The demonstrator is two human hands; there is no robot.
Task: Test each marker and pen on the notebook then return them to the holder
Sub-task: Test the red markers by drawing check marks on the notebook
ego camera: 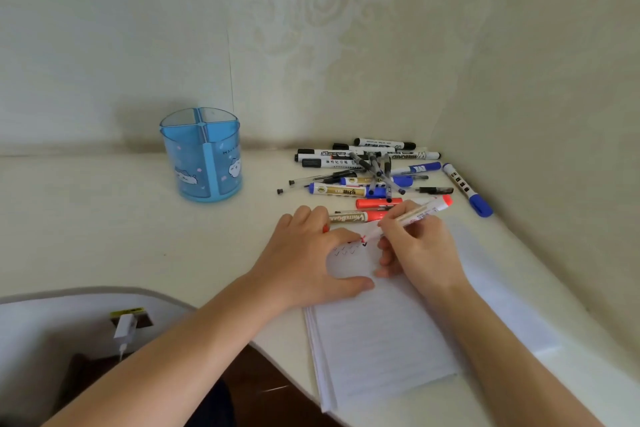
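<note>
**Red marker at the page, holder standing empty-side up on the counter**

The right hand [420, 246] grasps a red marker [429, 210], fingers curled round its barrel. The marker slants, its red rear end up and away and its tip down on the top of the notebook [381, 340]. Small tick-shaped marks [346, 250] sit in rows on the page just below the tip.

The left hand [311, 260] lies palm down on the upper left corner of the notebook, thumb spread out along the page, forefinger reaching almost to the marker tip. A small red piece [325, 228] shows at its fingers. Whether the hand pinches it or only rests beside it cannot be told.

The notebook lies open on the cream counter [104, 218], its near edge overhanging the counter's front.

Just beyond both hands lies a red whiteboard marker [353, 217], partly covered by them. Behind it a loose pile of markers and pens [370, 170] is heaped in the corner by the wall, in black, blue and red, several crossing one another. One blue-capped marker [465, 189] lies to the right of the pile, near the side wall.

The blue holder [202, 156], translucent and split into compartments, stands upright well to the left of the pile, near the back wall. No pens show above its rim.

At lower left a white plug [124, 326] with a cable sits in a socket.
</note>
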